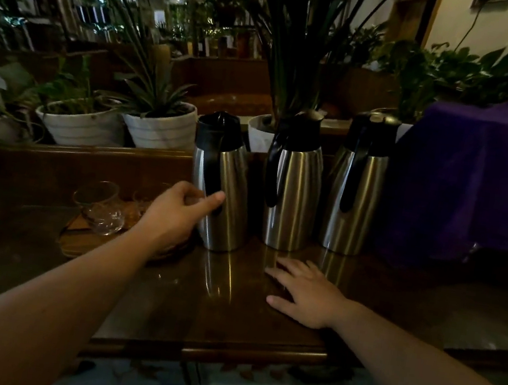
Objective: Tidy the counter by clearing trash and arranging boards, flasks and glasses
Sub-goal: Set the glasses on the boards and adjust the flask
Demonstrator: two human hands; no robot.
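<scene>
On counter (230, 303), left hand (175, 210) grips leftmost flask (229, 195).

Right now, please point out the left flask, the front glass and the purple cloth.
Left flask (230, 189), head view, steel body.
Front glass (97, 203), head view, clear side wall.
Purple cloth (476, 178), head view, front face.

- We identify the place as a restaurant or café service area.
- Three steel flasks (283, 183) with black handles stand in a row on a polished wooden counter (230, 306).
- Clear drinking glasses (99, 206) sit at centre left.
- Potted plants (158, 120) line the ledge behind, and more greenery fills the upper frame.
</scene>
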